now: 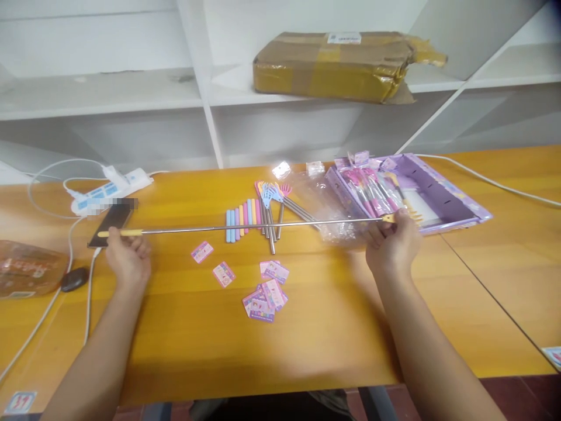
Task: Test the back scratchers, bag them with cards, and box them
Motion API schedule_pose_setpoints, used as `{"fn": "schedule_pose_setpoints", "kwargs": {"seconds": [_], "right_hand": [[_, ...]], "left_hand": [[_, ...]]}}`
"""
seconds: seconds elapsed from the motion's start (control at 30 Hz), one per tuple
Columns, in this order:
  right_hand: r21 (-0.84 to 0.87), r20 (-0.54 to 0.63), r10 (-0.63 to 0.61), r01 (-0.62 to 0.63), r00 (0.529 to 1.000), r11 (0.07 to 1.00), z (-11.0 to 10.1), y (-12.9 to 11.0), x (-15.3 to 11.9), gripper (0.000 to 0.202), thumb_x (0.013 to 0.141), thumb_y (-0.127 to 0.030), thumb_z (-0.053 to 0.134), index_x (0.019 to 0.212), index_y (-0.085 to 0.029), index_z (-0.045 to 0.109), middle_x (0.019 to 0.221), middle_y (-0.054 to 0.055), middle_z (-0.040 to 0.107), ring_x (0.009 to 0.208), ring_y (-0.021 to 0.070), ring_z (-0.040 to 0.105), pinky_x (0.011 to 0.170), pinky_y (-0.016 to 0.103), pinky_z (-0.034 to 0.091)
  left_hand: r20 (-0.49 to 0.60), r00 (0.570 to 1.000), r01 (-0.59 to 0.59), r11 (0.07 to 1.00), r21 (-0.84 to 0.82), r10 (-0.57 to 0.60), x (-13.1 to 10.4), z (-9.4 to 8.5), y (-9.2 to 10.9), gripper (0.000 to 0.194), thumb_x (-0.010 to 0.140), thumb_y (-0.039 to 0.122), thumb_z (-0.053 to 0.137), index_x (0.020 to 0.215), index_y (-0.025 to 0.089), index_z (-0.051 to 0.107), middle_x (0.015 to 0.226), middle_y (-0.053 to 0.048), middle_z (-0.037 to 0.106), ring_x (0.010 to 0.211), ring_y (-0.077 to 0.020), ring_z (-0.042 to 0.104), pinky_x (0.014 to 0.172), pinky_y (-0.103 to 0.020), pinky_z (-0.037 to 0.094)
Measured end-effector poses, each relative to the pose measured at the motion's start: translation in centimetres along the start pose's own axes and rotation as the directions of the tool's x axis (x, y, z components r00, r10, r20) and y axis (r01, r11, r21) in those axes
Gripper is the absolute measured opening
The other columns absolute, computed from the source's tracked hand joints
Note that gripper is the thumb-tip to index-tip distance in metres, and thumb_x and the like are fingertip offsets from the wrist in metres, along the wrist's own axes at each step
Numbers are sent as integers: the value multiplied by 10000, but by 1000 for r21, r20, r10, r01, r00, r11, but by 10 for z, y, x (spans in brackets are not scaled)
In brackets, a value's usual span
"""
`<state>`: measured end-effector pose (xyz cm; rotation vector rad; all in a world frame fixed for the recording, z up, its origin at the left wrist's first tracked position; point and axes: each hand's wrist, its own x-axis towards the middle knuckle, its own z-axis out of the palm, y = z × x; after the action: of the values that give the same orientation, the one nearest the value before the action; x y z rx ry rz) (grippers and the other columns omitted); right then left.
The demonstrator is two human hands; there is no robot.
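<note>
Silvery extended back scratcher [298, 223] | held above the tabletop [333, 345], long axis left-to-right, roughly parallel to its front edge | our left hand [127, 257]: fingers pinching yellow handle [131, 233] | our right hand [397, 245]: fingers pinching clawed end [387, 218]

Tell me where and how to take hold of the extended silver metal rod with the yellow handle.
Best, I'd judge, by its straight yellow handle, from the near left, where the left hand pinches it: it is thicker than the slim silver metal rod and lies opposite the yellow clawed head, whose spread prongs offer a poorer hold.
</note>
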<state>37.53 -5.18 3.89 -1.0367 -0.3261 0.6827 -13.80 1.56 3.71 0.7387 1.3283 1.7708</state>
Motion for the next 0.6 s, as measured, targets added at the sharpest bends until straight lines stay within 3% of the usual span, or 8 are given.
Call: {"fn": "schedule_pose_setpoints", "kwargs": {"seconds": [0.13, 0.2, 0.3, 0.4, 0.6], "right_hand": [[12, -11, -13, 13, 1000, 1000, -2, -4, 2, 428, 1037, -294, 584, 677, -233, 361, 592, -102, 279, 413, 63, 159, 361, 217, 141], [18, -13, -18, 19, 1000, 1000, -3, -4, 3, 420, 1051, -304, 560, 681, -232, 375, 592, -99, 284, 417, 69, 150, 363, 221, 140], [19, 19, -6, 6, 1000, 1000, 1, -2, -3, 446, 1017, -397, 666, 711, -231, 388, 605, -105, 301, 437, 67, 148, 374, 207, 146], [-3, 110, 50, -49, 993, 999, 11, 6, -23, 554, 942, -537, 781, 717, -231, 377, 602, -113, 294, 454, 62, 168, 395, 192, 173], [-48, 296, 98, -88, 950, 995, 32, 37, -87, 646, 890, -689, 781, 689, -235, 368, 599, -105, 254, 479, 71, 181, 440, 216, 168]], "left_hand": [[79, 995, -61, 998, 5, 61, -2, 1, 0, 448, 1112, 399, 419, 703, 230, 344, 526, 91, 257, 448, -90, 183, 481, -297, 127], [127, 991, -52, 999, 3, 51, -6, 4, -2, 525, 1099, 471, 472, 669, 237, 285, 519, 88, 229, 443, -84, 177, 472, -279, 137], [216, 976, -5, 1000, 30, -2, -19, 14, -5, 648, 1052, 596, 535, 612, 239, 222, 488, 82, 196, 435, -83, 160, 455, -265, 155], [290, 953, 71, 996, 55, -84, -38, 25, -6, 710, 984, 630, 613, 551, 234, 214, 466, 76, 183, 426, -86, 169, 447, -259, 194], [309, 941, 121, 990, 73, -138, -86, 45, -9, 756, 945, 715, 607, 517, 224, 224, 474, 67, 168, 439, -90, 165, 453, -263, 228]]}}
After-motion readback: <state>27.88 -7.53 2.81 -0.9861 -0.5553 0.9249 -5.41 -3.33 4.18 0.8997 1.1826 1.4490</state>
